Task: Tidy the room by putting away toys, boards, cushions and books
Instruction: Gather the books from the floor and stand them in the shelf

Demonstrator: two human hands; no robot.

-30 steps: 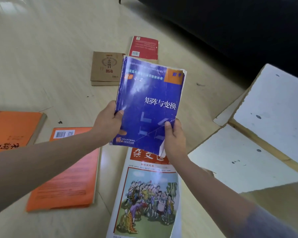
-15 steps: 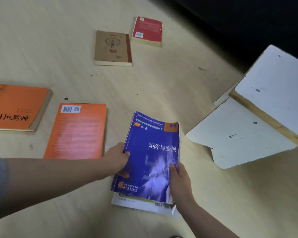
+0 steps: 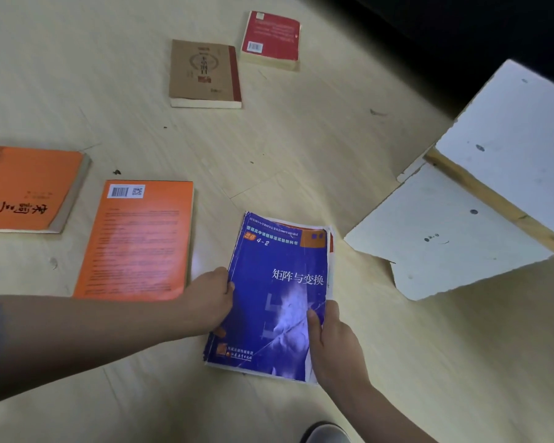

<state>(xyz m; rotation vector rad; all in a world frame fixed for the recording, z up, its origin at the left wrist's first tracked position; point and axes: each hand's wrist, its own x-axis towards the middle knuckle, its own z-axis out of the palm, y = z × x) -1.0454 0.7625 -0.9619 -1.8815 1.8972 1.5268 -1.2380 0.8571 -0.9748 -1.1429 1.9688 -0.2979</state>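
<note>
A worn blue textbook [image 3: 275, 292] lies flat on the pale wooden floor, covering a white magazine whose edge [image 3: 330, 251] peeks out along its right side. My left hand [image 3: 210, 297] grips the blue book's left edge. My right hand [image 3: 331, 342] pinches its lower right edge, thumb on the cover. To the left lie two orange books, one [image 3: 135, 241] back cover up and one [image 3: 26, 187] at the frame's edge. Farther off rest a brown book [image 3: 202, 71] and a red book [image 3: 271, 38].
Broken white boards [image 3: 445, 225] lie on the floor to the right, and a larger white board [image 3: 518, 135] with a wooden edge rests over them. A dark piece of furniture [image 3: 461, 36] fills the upper right. A shoe tip [image 3: 325, 433] shows at the bottom.
Both hands have lowered the blue book from the air onto the magazine on the floor, and it now covers the magazine. The view has tipped down and shifted.
</note>
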